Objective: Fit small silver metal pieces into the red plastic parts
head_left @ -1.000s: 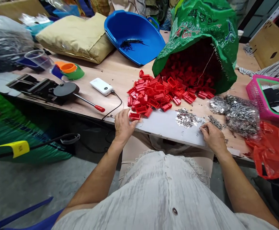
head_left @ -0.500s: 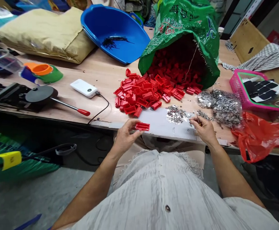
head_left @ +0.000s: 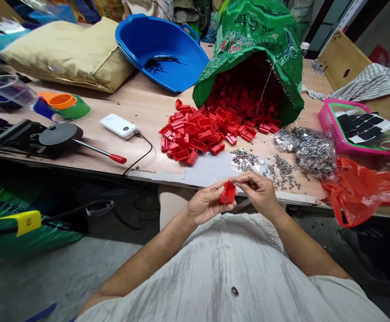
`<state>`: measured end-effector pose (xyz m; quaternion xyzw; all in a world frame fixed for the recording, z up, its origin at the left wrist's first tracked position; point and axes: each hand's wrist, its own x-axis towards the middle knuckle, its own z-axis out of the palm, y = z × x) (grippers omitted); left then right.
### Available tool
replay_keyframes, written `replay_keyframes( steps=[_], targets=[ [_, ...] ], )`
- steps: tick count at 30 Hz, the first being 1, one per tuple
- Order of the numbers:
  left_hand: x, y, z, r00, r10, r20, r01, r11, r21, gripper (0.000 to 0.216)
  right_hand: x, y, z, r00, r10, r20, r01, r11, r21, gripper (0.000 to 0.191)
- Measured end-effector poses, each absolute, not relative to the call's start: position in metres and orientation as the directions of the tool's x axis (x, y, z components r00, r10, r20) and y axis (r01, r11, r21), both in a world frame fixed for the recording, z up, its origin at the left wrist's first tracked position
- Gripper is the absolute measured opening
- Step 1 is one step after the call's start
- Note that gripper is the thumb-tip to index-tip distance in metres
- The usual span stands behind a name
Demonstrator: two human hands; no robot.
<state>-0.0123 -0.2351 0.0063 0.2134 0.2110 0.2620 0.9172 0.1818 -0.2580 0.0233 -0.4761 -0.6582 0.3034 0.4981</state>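
Observation:
My left hand (head_left: 206,203) grips a small red plastic housing (head_left: 228,193), tilted with its hollow side showing, just past the table's front edge. Right beside it is my right hand (head_left: 257,190), its thumb and fingertips pinched together at the housing's upper edge. What the pinch holds is too small to make out. Beyond the hands lie a pile of flat silvery metal pieces (head_left: 245,160) and a scatter of small metal parts (head_left: 284,172). Behind these, a heap of the same red housings (head_left: 198,129) spills from a green woven sack (head_left: 248,53).
A blue basin (head_left: 168,44) with thin black strands stands at the back. To the left are a white power bank (head_left: 119,126) with a cable and a lever tool with a red-tipped handle (head_left: 117,158). Bagged metal parts (head_left: 315,150), a pink basket (head_left: 329,127) and a red plastic bag (head_left: 369,188) lie right.
My right hand has moved left from the small metal parts to the red housing. My left hand has shifted right and turned the housing, so both hands now meet.

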Motion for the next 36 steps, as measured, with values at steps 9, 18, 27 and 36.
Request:
replay_keyframes(
  steps=[9,18,27,36],
  targets=[
    [-0.007,-0.238,0.012,0.768,0.568,-0.297,-0.422,0.797,0.432,0.038,0.186,-0.260,0.027,-0.270,0.828,0.492,0.453,0.560,-0.694,0.017],
    [-0.006,-0.237,0.013,0.733,0.577,-0.359,-0.425,0.801,0.421,0.037,0.188,-0.261,0.023,-0.290,0.860,0.420,0.531,0.509,-0.677,0.018],
    [-0.007,-0.237,0.005,0.749,0.545,-0.377,-0.441,0.835,0.330,0.025,0.191,-0.257,0.030,-0.389,0.841,0.375,0.428,0.525,-0.735,0.025],
    [-0.009,-0.238,0.000,0.766,0.516,-0.383,-0.413,0.852,0.321,0.031,0.198,-0.253,0.026,-0.481,0.800,0.359,0.383,0.560,-0.735,0.022]
  ],
)
